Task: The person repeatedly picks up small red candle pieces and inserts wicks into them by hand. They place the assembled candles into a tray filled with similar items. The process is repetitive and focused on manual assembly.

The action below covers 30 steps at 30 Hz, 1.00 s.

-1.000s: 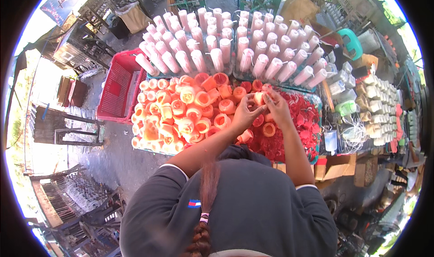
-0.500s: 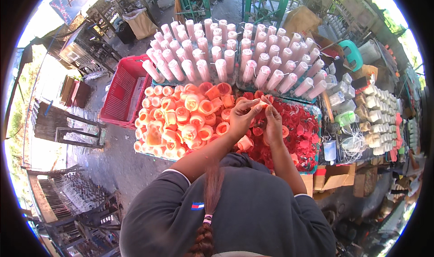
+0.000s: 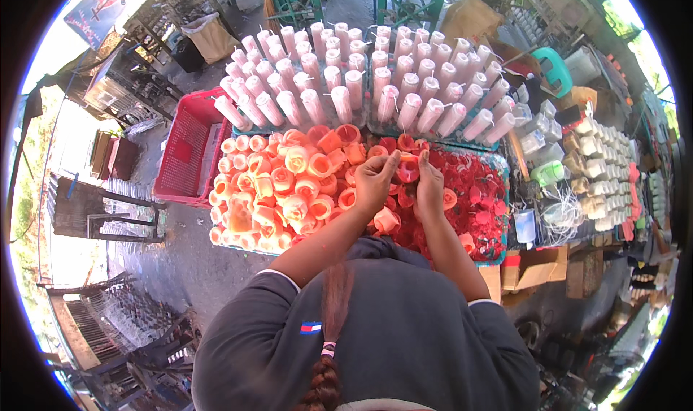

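My left hand (image 3: 375, 183) and my right hand (image 3: 431, 185) are raised over the near tray, a short way apart. The left thumb and fingers are pressed together; what is in them, if anything, is too small to make out. My right hand's fingers are curled, thumb up, and their grip is partly hidden. Between the hands shows a red-orange wax cup (image 3: 408, 167); I cannot tell whether it is held or lies in the tray. Coral rose-shaped wax cups (image 3: 289, 180) crowd the left, and dark red petal-like wax pieces (image 3: 480, 194) fill the right.
Beyond them stand rows of pale pink pillar candles (image 3: 310, 68) with white wicks. A red plastic crate (image 3: 184, 151) is at the left. To the right are a green plastic bag (image 3: 548, 172), white string (image 3: 563, 209), cream moulded pieces (image 3: 592, 165) and a cardboard box (image 3: 538, 270).
My hands were together, pinching a small orange piece; they have now parted, the left moving left and slightly down. The whole view has shifted a little.
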Each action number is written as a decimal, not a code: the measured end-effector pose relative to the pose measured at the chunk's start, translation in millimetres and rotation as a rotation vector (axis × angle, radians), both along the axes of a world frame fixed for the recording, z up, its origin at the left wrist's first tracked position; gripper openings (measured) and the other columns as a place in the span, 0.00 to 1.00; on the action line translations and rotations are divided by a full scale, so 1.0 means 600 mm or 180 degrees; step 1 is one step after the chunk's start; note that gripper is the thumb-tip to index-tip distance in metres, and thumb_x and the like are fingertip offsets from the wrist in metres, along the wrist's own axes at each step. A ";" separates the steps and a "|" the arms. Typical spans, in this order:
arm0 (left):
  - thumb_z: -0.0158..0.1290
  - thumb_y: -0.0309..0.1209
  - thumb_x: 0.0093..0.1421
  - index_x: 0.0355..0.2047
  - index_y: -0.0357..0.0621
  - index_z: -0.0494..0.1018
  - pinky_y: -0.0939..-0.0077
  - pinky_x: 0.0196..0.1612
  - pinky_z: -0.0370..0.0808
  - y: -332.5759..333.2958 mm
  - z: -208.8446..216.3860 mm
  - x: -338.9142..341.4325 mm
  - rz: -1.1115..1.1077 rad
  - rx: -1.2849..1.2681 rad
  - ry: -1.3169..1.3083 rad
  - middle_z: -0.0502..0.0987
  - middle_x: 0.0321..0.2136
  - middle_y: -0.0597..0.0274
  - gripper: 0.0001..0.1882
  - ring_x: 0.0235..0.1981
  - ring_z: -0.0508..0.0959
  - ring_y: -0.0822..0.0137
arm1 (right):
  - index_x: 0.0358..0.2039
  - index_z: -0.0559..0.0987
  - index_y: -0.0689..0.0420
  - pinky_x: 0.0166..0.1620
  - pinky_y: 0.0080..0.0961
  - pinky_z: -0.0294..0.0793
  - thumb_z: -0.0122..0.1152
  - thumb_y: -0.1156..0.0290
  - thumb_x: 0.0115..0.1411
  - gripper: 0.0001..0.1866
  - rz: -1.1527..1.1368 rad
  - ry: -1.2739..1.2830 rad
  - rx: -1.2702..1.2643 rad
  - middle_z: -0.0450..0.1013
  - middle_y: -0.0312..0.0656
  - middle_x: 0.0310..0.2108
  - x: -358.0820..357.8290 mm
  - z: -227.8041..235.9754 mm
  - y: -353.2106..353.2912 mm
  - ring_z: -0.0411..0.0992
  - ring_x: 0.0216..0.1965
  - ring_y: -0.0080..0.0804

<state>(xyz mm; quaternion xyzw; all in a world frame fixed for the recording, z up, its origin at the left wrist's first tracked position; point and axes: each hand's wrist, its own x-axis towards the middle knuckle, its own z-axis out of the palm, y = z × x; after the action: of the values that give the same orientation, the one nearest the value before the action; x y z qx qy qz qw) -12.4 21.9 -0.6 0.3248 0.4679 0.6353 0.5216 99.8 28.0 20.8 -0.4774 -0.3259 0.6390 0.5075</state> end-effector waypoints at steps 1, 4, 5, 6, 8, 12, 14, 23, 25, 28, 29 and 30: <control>0.54 0.34 0.59 0.31 0.37 0.77 0.90 0.21 0.61 0.001 -0.003 -0.002 -0.0129 -0.0092 -0.0279 0.74 0.22 0.73 0.11 0.18 0.66 0.84 | 0.41 0.78 0.57 0.16 0.11 0.56 0.47 0.52 0.63 0.22 0.0070 -0.0119 -0.0157 0.72 0.29 0.21 0.003 -0.007 0.004 0.61 0.14 0.11; 0.56 0.31 0.57 0.41 0.36 0.73 0.87 0.36 0.72 -0.008 0.002 -0.009 -0.0444 -0.0044 -0.0329 0.77 0.33 0.67 0.14 0.33 0.75 0.80 | 0.46 0.75 0.57 0.20 0.10 0.62 0.49 0.52 0.62 0.22 0.0425 -0.0076 -0.0174 0.73 0.30 0.28 0.002 -0.001 0.007 0.66 0.21 0.12; 0.57 0.28 0.56 0.43 0.35 0.72 0.84 0.41 0.72 -0.012 0.006 -0.014 -0.0684 0.0040 -0.0432 0.76 0.39 0.63 0.15 0.37 0.75 0.78 | 0.47 0.75 0.56 0.21 0.10 0.63 0.49 0.52 0.62 0.22 0.0624 -0.0078 -0.0157 0.73 0.30 0.29 0.004 0.009 0.002 0.66 0.23 0.12; 0.58 0.27 0.55 0.45 0.34 0.72 0.83 0.43 0.72 -0.009 0.002 -0.022 -0.0846 -0.0078 -0.0560 0.76 0.40 0.63 0.17 0.38 0.75 0.77 | 0.48 0.74 0.56 0.22 0.10 0.64 0.49 0.52 0.62 0.23 0.0817 -0.0081 -0.0115 0.73 0.30 0.31 0.007 0.015 0.003 0.67 0.25 0.13; 0.57 0.27 0.55 0.47 0.35 0.71 0.85 0.42 0.71 -0.008 0.003 -0.038 -0.1264 -0.0025 -0.0496 0.76 0.39 0.65 0.19 0.37 0.74 0.78 | 0.52 0.71 0.55 0.24 0.12 0.67 0.50 0.55 0.62 0.23 0.1081 -0.0082 0.0069 0.73 0.31 0.35 0.023 0.006 0.004 0.68 0.27 0.13; 0.55 0.29 0.57 0.48 0.36 0.71 0.84 0.41 0.70 -0.007 0.025 -0.059 -0.1525 0.0002 -0.0355 0.76 0.39 0.66 0.18 0.38 0.73 0.78 | 0.54 0.69 0.57 0.28 0.12 0.68 0.50 0.58 0.63 0.23 0.1050 -0.0038 0.0342 0.72 0.32 0.39 0.031 0.004 -0.003 0.67 0.30 0.13; 0.53 0.31 0.60 0.47 0.35 0.71 0.80 0.45 0.71 -0.009 0.026 -0.062 -0.1573 0.0129 -0.0256 0.76 0.41 0.64 0.17 0.42 0.73 0.76 | 0.54 0.69 0.59 0.33 0.12 0.68 0.50 0.59 0.63 0.22 0.0868 0.0047 0.0374 0.71 0.33 0.41 0.027 0.002 -0.007 0.67 0.33 0.13; 0.54 0.32 0.59 0.37 0.34 0.76 0.88 0.30 0.69 -0.011 0.031 -0.016 -0.0498 0.0024 -0.0989 0.77 0.29 0.64 0.12 0.28 0.73 0.80 | 0.60 0.58 0.63 0.54 0.19 0.63 0.56 0.75 0.59 0.29 -0.0028 0.0322 0.1156 0.64 0.38 0.53 -0.021 -0.015 -0.038 0.63 0.51 0.21; 0.54 0.33 0.59 0.32 0.35 0.76 0.88 0.28 0.69 -0.001 0.017 -0.017 -0.0414 -0.0074 -0.1108 0.77 0.26 0.65 0.11 0.26 0.73 0.80 | 0.58 0.61 0.63 0.52 0.17 0.64 0.55 0.73 0.60 0.26 -0.0031 0.0546 0.1160 0.66 0.38 0.51 -0.023 -0.014 -0.043 0.64 0.49 0.19; 0.55 0.34 0.58 0.27 0.37 0.76 0.88 0.26 0.69 0.002 0.029 -0.018 -0.0292 -0.0266 -0.1137 0.76 0.22 0.66 0.11 0.24 0.74 0.80 | 0.54 0.67 0.63 0.46 0.13 0.66 0.52 0.69 0.63 0.21 -0.0094 0.0325 0.1157 0.70 0.36 0.44 -0.020 -0.018 -0.044 0.67 0.43 0.16; 0.55 0.35 0.58 0.25 0.38 0.76 0.88 0.26 0.70 0.002 0.035 -0.018 -0.0254 -0.0338 -0.1122 0.76 0.21 0.66 0.12 0.23 0.74 0.79 | 0.53 0.69 0.63 0.44 0.12 0.67 0.51 0.67 0.63 0.20 -0.0127 0.0157 0.1153 0.72 0.36 0.42 -0.016 -0.021 -0.043 0.69 0.40 0.15; 0.55 0.34 0.58 0.26 0.37 0.76 0.87 0.27 0.70 -0.001 0.036 -0.018 -0.0268 -0.0394 -0.1092 0.76 0.23 0.65 0.11 0.24 0.74 0.79 | 0.52 0.70 0.63 0.40 0.11 0.68 0.50 0.66 0.64 0.19 -0.0023 0.0364 0.1105 0.73 0.35 0.40 -0.008 -0.027 -0.039 0.69 0.37 0.14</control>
<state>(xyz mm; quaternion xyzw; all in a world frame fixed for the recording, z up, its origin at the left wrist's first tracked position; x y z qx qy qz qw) -23.4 21.4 20.9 0.1982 0.3963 0.6289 0.6388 94.7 4.4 4.5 -0.3468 -0.4002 0.5974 0.6022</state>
